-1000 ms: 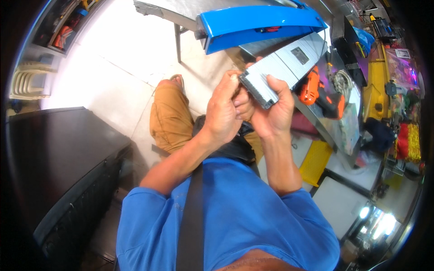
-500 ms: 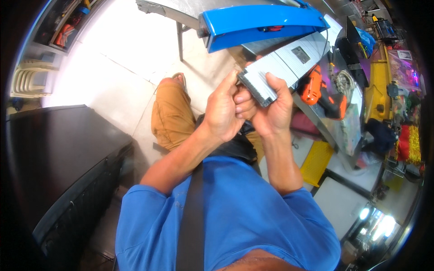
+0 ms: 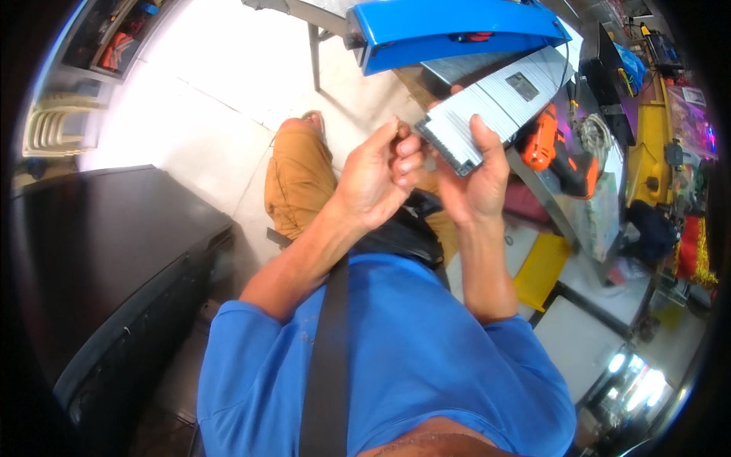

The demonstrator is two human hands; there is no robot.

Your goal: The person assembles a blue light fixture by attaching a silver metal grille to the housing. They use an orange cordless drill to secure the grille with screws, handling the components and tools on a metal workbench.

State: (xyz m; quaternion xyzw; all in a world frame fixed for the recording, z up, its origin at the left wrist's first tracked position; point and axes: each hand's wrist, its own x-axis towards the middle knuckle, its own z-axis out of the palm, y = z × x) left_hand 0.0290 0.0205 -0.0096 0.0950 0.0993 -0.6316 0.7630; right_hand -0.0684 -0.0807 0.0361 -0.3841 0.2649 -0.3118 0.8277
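Observation:
My right hand [image 3: 476, 183] grips a long silver ribbed metal casing [image 3: 499, 103] near its dark end, thumb across the top and fingers underneath. A small dark square panel shows on the casing's upper face, and a thin black cable runs by its far end. Just left of the dark end, apart from it, is my left hand [image 3: 373, 179]. Its fingers are curled, with thumb and forefinger pinched; whatever they hold, if anything, is too small to make out. Beyond the casing lies a curved, glossy blue housing [image 3: 457, 34].
An orange and black cordless drill [image 3: 542, 141] and a coiled grey cord [image 3: 594, 133] lie on the bench at right. Farther right stands a yellow metal piece [image 3: 649, 148]. A dark cabinet [image 3: 114, 228] fills the left, with stacked cream stools [image 3: 57, 129] behind.
My left hand has pulled back from the casing's dark end, leaving a gap. My right hand still holds the casing. The whole view has shifted slightly.

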